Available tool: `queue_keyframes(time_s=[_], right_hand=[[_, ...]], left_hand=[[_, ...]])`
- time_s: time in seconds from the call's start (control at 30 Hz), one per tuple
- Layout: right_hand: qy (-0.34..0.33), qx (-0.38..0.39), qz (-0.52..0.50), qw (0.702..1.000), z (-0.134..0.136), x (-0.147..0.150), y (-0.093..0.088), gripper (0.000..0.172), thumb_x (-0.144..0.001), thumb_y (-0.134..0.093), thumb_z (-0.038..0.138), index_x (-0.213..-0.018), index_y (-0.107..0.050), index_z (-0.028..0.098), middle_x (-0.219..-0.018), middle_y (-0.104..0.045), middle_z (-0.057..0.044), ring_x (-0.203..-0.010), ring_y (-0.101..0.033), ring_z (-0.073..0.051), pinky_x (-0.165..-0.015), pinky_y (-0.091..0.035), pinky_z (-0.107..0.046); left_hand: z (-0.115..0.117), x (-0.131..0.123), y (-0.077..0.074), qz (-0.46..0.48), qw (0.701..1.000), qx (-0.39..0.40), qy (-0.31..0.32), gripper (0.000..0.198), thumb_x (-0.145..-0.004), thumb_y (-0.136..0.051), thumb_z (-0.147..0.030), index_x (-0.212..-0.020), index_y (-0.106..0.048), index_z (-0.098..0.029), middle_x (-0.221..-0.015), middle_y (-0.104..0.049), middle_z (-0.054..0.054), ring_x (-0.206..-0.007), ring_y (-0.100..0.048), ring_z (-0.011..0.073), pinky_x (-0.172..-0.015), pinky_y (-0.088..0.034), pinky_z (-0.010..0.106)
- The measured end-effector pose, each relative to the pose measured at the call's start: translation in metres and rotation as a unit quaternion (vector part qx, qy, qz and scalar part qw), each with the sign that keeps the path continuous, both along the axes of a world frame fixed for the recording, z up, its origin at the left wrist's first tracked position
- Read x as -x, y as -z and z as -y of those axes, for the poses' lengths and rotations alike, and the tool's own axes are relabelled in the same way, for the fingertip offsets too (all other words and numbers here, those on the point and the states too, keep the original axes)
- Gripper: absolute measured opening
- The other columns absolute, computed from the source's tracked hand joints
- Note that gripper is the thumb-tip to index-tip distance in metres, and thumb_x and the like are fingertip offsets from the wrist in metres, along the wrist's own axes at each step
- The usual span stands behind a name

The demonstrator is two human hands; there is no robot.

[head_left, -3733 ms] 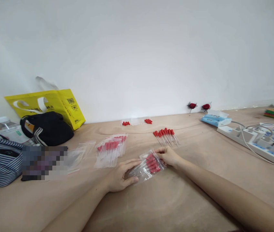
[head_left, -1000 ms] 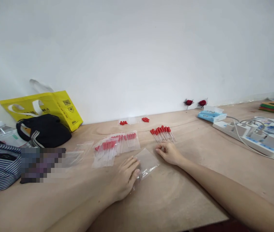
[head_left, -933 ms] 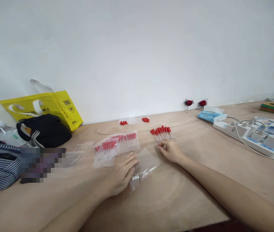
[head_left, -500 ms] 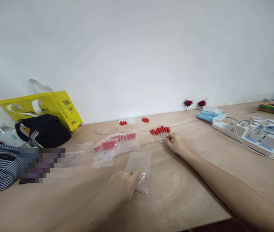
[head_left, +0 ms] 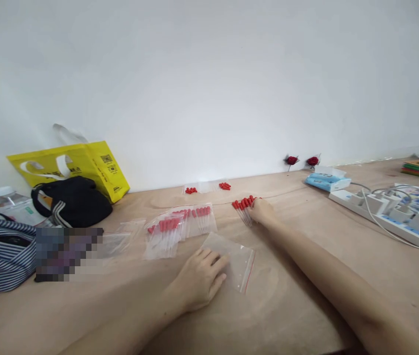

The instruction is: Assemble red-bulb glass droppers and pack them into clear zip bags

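Observation:
My left hand [head_left: 204, 280] lies with its fingers spread over the edge of a clear zip-lock bag [head_left: 237, 261] that looks flat and slanted on the table. At the right end of a row of red-bulbed droppers [head_left: 244, 203], my right hand [head_left: 263, 212] has its fingers curled in on a dropper; the fingertips are partly hidden. The droppers lie side by side with thin clear stems pointing toward me. Left of them are overlapping clear bags [head_left: 165, 241] with more red-bulbed droppers inside. Two small groups of red bulbs [head_left: 190, 191] lie on clear plastic near the wall.
On the left are a striped bag [head_left: 0, 256], a black cloth bag [head_left: 79, 202], a yellow tote [head_left: 115, 180] and a plastic bottle [head_left: 17, 204]. A tissue pack [head_left: 327, 181] and a power strip [head_left: 390, 217] with cables occupy the right. Two red roses [head_left: 291, 160] stand by the wall.
The bag by my left hand has turned, its red-lined end swinging to the right. My left fingers have spread out over it. My right hand has closed further over the droppers' right end.

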State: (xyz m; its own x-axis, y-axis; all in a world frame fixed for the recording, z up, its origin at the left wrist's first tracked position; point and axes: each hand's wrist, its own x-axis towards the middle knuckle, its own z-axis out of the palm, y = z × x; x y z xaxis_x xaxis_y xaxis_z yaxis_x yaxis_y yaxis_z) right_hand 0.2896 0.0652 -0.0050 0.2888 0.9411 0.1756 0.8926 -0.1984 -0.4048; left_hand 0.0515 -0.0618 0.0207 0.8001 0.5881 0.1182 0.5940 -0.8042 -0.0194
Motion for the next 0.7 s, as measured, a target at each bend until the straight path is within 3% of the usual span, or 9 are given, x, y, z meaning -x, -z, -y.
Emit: queue_keyframes(time_s=[0.07, 0.2, 0.27, 0.37, 0.53, 0.6, 0.7], right_hand=[[0.008, 0.013, -0.003, 1.000, -0.003, 0.002, -0.001, 0.019, -0.071, -0.050, 0.029, -0.075, -0.063, 0.016, -0.082, -0.066, -0.015, -0.076, -0.062, -0.024, -0.058, -0.040, -0.027], [0.016, 0.026, -0.015, 0.999, -0.005, 0.004, -0.003, 0.018, -0.070, -0.052, 0.028, -0.077, -0.063, 0.015, -0.085, -0.065, -0.015, -0.079, -0.062, -0.025, -0.059, -0.042, -0.028], [0.014, 0.026, -0.025, 0.999, -0.006, 0.005, -0.003, 0.016, -0.069, -0.052, 0.025, -0.076, -0.063, 0.016, -0.086, -0.065, -0.014, -0.081, -0.061, -0.024, -0.061, -0.042, -0.028], [0.006, 0.019, -0.045, 0.999, -0.007, 0.005, -0.006, 0.012, -0.070, -0.052, 0.023, -0.072, -0.061, 0.017, -0.086, -0.065, -0.012, -0.085, -0.060, -0.024, -0.063, -0.041, -0.028], [-0.016, -0.023, -0.103, 0.994, 0.000, 0.001, -0.016, 0.020, -0.077, -0.043, 0.025, -0.069, -0.056, 0.013, -0.080, -0.063, -0.017, -0.081, -0.060, -0.024, -0.063, -0.040, -0.029], [-0.049, -0.053, -0.138, 0.988, 0.008, -0.001, -0.019, 0.020, -0.080, -0.038, 0.025, -0.073, -0.053, 0.013, -0.080, -0.063, -0.014, -0.079, -0.059, -0.021, -0.063, -0.040, -0.027], [-0.103, -0.089, -0.192, 0.972, 0.029, 0.001, -0.016, 0.018, -0.083, -0.033, 0.027, -0.082, -0.046, 0.016, -0.079, -0.061, -0.007, -0.072, -0.058, -0.014, -0.059, -0.042, -0.022]], left_hand=[[0.000, -0.002, -0.001, 0.019, 1.000, 0.005, -0.012, 0.035, -0.081, -0.045, -0.032, -0.113, -0.051, -0.018, -0.102, -0.059, 0.011, -0.089, -0.055, 0.0257, -0.078, -0.043, 0.043], [-0.018, 0.011, -0.001, 0.023, 0.993, 0.066, 0.090, 0.045, -0.082, -0.047, -0.034, -0.126, -0.040, -0.025, -0.132, -0.039, 0.007, -0.120, -0.036, 0.0267, -0.097, -0.031, 0.043], [-0.023, 0.017, 0.001, 0.009, 0.991, 0.095, 0.099, 0.047, -0.085, -0.042, -0.036, -0.130, -0.032, -0.028, -0.138, -0.031, 0.004, -0.126, -0.026, 0.0250, -0.101, -0.027, 0.043], [-0.017, 0.019, 0.003, -0.004, 0.995, 0.089, 0.035, 0.045, -0.087, -0.037, -0.039, -0.130, -0.034, -0.027, -0.136, -0.034, 0.007, -0.124, -0.031, 0.0256, -0.098, -0.029, 0.046], [0.006, 0.016, 0.002, 0.003, 0.995, 0.035, -0.090, 0.044, -0.085, -0.039, -0.042, -0.122, -0.047, -0.019, -0.120, -0.050, 0.013, -0.107, -0.047, 0.0294, -0.088, -0.038, 0.049], [0.008, 0.018, 0.002, 0.008, 0.995, 0.035, -0.095, 0.045, -0.084, -0.040, -0.044, -0.122, -0.046, -0.020, -0.122, -0.049, 0.013, -0.110, -0.044, 0.0305, -0.090, -0.036, 0.050], [0.002, 0.022, 0.006, 0.013, 0.995, 0.071, -0.071, 0.049, -0.085, -0.038, -0.046, -0.129, -0.037, -0.025, -0.135, -0.036, 0.010, -0.123, -0.030, 0.0307, -0.097, -0.027, 0.052]])
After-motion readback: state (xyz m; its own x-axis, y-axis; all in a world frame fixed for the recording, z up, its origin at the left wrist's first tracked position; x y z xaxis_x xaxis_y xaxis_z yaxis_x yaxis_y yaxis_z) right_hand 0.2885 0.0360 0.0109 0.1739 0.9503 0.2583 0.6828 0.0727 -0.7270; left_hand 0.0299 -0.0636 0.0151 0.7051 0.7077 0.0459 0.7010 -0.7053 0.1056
